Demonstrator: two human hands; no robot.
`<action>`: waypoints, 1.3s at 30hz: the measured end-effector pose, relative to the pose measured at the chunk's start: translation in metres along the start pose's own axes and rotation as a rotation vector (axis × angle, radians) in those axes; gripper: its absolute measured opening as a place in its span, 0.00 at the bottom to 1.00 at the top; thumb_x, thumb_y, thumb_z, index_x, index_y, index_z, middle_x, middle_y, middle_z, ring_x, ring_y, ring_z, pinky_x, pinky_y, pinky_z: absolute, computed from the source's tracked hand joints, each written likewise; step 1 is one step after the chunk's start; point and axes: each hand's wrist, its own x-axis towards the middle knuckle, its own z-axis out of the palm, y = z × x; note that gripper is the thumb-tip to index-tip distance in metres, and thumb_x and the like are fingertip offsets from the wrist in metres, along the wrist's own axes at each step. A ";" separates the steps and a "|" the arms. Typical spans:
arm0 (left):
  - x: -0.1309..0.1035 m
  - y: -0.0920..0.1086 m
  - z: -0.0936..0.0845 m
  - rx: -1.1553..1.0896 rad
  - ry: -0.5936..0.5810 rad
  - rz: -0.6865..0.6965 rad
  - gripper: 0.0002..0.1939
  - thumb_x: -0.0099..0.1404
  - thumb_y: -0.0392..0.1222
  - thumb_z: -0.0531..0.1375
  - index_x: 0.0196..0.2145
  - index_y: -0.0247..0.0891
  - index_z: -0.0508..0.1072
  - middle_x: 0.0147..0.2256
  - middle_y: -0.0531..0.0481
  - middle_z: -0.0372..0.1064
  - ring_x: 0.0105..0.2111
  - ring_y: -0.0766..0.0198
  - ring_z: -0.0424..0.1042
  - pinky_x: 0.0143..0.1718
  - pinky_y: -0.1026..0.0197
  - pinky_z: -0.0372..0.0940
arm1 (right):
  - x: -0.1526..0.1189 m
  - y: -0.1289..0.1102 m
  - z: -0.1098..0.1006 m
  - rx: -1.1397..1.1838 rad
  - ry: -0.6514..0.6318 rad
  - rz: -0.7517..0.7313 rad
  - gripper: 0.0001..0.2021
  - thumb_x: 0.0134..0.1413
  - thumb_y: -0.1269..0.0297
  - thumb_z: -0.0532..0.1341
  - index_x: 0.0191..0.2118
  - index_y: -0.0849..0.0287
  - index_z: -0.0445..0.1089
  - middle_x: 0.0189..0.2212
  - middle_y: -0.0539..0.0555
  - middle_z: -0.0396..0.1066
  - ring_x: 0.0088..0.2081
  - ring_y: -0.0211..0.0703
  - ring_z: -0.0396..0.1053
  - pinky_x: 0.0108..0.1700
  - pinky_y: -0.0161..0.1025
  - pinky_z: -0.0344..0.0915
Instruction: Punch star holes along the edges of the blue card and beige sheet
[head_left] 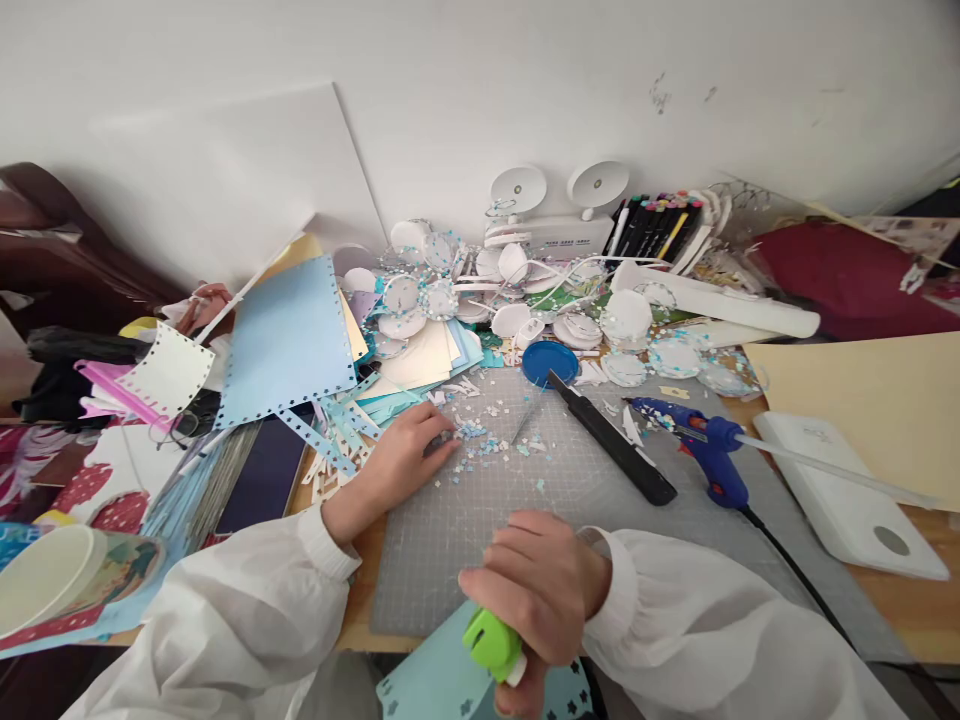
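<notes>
At the near edge of the table (364, 622), my right hand (536, 575) is closed round the green punch (491, 640), likely light and rigid, while the thin blue card (431, 665) beneath should bend easily, best held by its margin.

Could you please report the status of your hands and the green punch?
Right hand gripping green punch, over pale blue sheet. Left hand at small paper bits, hold unclear. Black-handled knife lying on cutting mat, apart from both hands.
</notes>
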 end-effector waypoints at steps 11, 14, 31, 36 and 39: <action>0.015 -0.001 -0.006 -0.060 0.126 -0.038 0.07 0.70 0.37 0.50 0.36 0.36 0.67 0.35 0.48 0.63 0.35 0.63 0.65 0.38 0.61 0.62 | 0.002 0.003 0.000 -0.077 0.020 0.020 0.19 0.63 0.54 0.46 0.33 0.64 0.66 0.14 0.44 0.56 0.15 0.33 0.51 0.19 0.38 0.43; 0.021 -0.005 -0.008 -0.049 0.060 0.020 0.07 0.70 0.37 0.49 0.37 0.36 0.66 0.37 0.46 0.65 0.39 0.62 0.66 0.42 0.59 0.63 | 0.003 0.002 0.000 -0.080 0.010 0.024 0.20 0.64 0.57 0.44 0.32 0.63 0.67 0.14 0.44 0.57 0.15 0.32 0.52 0.19 0.38 0.44; 0.026 -0.019 0.000 0.014 -0.039 0.121 0.07 0.69 0.35 0.51 0.37 0.38 0.68 0.36 0.47 0.68 0.38 0.61 0.66 0.40 0.60 0.62 | 0.002 0.002 0.007 -0.057 0.038 0.041 0.29 0.61 0.45 0.40 0.33 0.67 0.65 0.13 0.43 0.55 0.15 0.33 0.49 0.20 0.37 0.41; 0.021 -0.012 -0.022 0.029 0.069 0.088 0.07 0.69 0.36 0.51 0.37 0.37 0.69 0.35 0.48 0.69 0.38 0.61 0.67 0.40 0.60 0.62 | 0.002 0.002 0.007 -0.072 0.059 0.051 0.28 0.60 0.46 0.41 0.33 0.67 0.66 0.13 0.43 0.53 0.15 0.33 0.48 0.20 0.37 0.41; 0.010 -0.008 -0.047 0.078 0.142 0.008 0.07 0.68 0.38 0.52 0.37 0.37 0.69 0.34 0.49 0.68 0.36 0.63 0.68 0.38 0.62 0.63 | 0.003 0.001 0.006 -0.080 0.060 0.050 0.26 0.61 0.49 0.41 0.33 0.66 0.66 0.14 0.43 0.52 0.15 0.33 0.47 0.20 0.37 0.40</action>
